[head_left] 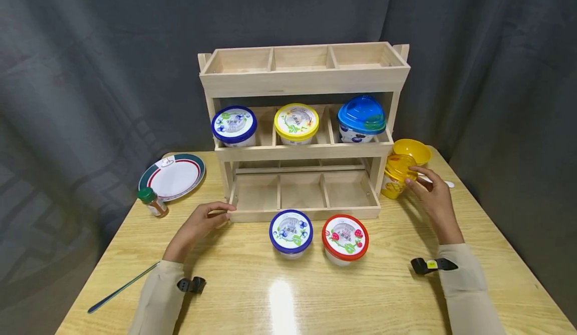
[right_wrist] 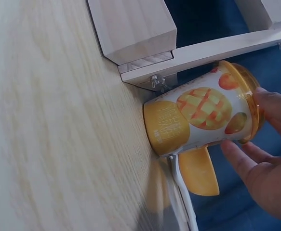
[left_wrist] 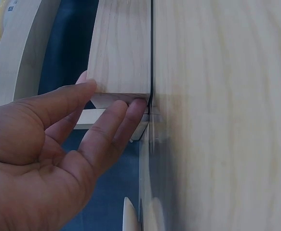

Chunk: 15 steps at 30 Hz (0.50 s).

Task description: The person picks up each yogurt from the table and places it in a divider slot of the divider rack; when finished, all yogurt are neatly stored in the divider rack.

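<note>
A three-tier wooden rack (head_left: 304,82) stands at the table's back. My left hand (head_left: 205,225) holds the left front corner of its bottom tray; in the left wrist view this hand (left_wrist: 63,144) has thumb and fingertips around the tray's end (left_wrist: 121,57). On the right, my right hand (head_left: 434,197) grips a yellow lidded cup (head_left: 393,182) near its lid, beside the rack's right leg. The right wrist view shows the cup's fruit-printed side (right_wrist: 205,108), its base at the tabletop, with fingers (right_wrist: 239,156) of my right hand (right_wrist: 270,154) around the lid end.
The middle tier holds a blue-lidded tub (head_left: 234,124), a yellow-lidded tub (head_left: 296,122) and a blue domed-lid cup (head_left: 362,117). Before the rack stand another blue-lidded tub (head_left: 291,231) and a red-lidded tub (head_left: 345,237). A plate (head_left: 176,175), spice jar (head_left: 153,203), thin stick (head_left: 121,289) and yellow bowl (head_left: 416,149) lie around.
</note>
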Motion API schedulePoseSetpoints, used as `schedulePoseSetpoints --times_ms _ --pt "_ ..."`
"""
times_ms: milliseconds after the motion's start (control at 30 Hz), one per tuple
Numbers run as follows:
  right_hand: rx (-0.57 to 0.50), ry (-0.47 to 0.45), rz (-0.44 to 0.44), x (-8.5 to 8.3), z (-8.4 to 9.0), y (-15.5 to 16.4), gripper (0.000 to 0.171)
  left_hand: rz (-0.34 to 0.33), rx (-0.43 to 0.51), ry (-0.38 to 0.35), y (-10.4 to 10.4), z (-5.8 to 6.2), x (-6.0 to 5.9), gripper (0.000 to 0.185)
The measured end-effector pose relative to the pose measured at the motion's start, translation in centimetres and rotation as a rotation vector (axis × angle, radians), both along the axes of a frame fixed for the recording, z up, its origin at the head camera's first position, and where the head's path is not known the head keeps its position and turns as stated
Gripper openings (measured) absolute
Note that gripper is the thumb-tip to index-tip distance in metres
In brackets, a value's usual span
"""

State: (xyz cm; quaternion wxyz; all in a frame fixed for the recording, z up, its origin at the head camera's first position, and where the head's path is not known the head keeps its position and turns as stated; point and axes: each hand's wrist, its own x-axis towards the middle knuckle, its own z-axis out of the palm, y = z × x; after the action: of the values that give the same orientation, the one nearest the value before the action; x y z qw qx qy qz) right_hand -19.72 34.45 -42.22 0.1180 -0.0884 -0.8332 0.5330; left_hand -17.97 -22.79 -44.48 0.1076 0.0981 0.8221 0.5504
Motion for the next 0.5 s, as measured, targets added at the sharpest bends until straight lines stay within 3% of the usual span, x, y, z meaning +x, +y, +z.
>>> schedulePoseSetpoints --times_ms 300,500 --pt "0.047 0.059 0.012 -0.31 -0.71 -0.20 0.048 -0.006 -0.006 0.022 -0.06 -0.09 -0.05 0.027" --pt "0.016 0.091 0.019 -0.48 -0.89 -0.59 0.044 -0.015 0.003 0.018 -0.15 -0.09 -0.07 0.028"
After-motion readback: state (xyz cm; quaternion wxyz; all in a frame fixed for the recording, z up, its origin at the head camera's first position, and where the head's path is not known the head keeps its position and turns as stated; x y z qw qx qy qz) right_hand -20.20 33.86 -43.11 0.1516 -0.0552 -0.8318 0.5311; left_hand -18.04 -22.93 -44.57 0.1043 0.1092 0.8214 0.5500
